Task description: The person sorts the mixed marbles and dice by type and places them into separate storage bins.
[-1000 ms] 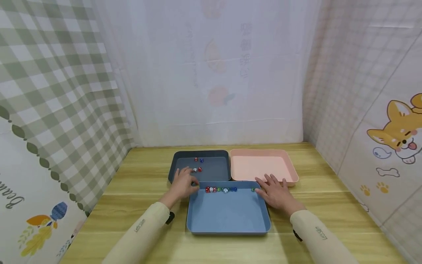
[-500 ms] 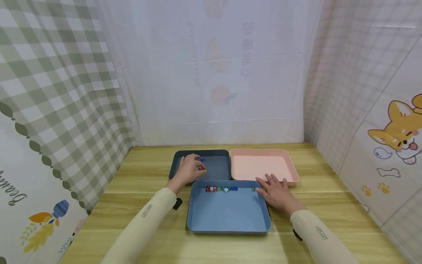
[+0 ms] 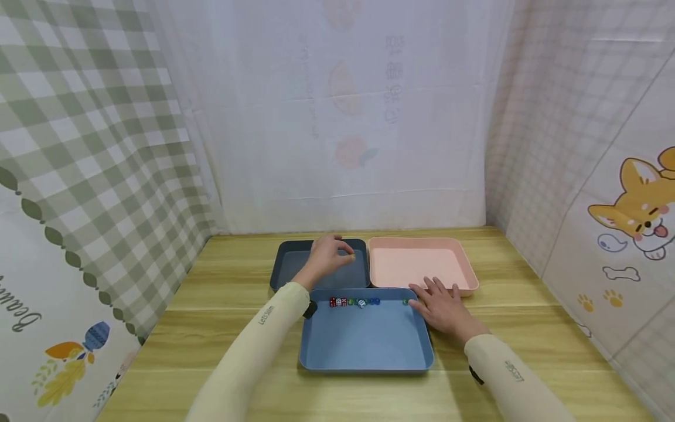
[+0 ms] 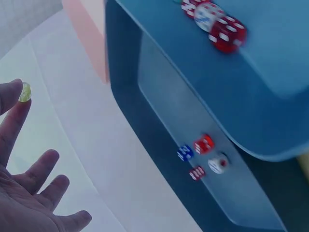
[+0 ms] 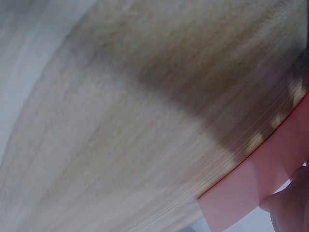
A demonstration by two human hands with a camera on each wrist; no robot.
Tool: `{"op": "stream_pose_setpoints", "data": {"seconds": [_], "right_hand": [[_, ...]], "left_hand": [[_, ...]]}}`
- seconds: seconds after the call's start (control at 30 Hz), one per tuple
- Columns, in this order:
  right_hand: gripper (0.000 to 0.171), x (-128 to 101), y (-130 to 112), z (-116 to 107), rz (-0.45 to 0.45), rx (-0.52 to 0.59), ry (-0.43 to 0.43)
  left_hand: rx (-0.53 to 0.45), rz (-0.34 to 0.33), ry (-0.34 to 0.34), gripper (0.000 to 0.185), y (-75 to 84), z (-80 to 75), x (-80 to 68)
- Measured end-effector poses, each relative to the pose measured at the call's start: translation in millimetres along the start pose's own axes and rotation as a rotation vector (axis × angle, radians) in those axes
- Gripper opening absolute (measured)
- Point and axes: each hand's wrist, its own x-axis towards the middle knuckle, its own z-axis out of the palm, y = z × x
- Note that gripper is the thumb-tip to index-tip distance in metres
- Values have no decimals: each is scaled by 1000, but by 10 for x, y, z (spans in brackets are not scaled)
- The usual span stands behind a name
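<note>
My left hand (image 3: pixel 345 252) hovers over the right part of the dark blue tray (image 3: pixel 287 264), near the pink tray (image 3: pixel 416 264). Its fingertips pinch a small yellow-green die (image 4: pixel 25 92); the other fingers (image 4: pixel 46 169) are spread. Several red, blue and white dice (image 4: pixel 203 153) lie on the dark tray floor in the left wrist view; my hand hides them in the head view. A row of dice (image 3: pixel 353 302) lines the far wall of the light blue tray (image 3: pixel 364 346). My right hand (image 3: pixel 440 305) rests flat at that tray's far right corner, touching the pink tray's front rim.
The three trays sit together mid-table on a wooden top (image 3: pixel 227 328). Curtains and printed cloth close in the back and both sides. The right wrist view shows wood (image 5: pixel 120 121) and a corner of the pink tray (image 5: pixel 246 191).
My left hand moved from the dark tray's near left corner across it to the far right, lifting with the yellow-green die. The right hand stayed put.
</note>
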Motion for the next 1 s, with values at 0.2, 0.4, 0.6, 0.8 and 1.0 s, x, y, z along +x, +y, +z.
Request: {"op": "stream_pose_setpoints", "data": {"seconds": [0.2,0.4,0.6,0.8,1.0], "right_hand": [[60,8,5,0,2,4,-8],[59,8,21,9,4,-8,-2],[60,13,54,31,3,16,2],[64,24,82,53,7,34,0],[63,25,44,31,17,20,-23]], "left_hand": [[-21,1,-15,17,142,102,128],[-66,4,-2,17,210,270,262],[-88,-44,2,15,266,443,382],[-91,-93,-15,16,374,576,432],[-72,-101,-15,15,435,675,454]]}}
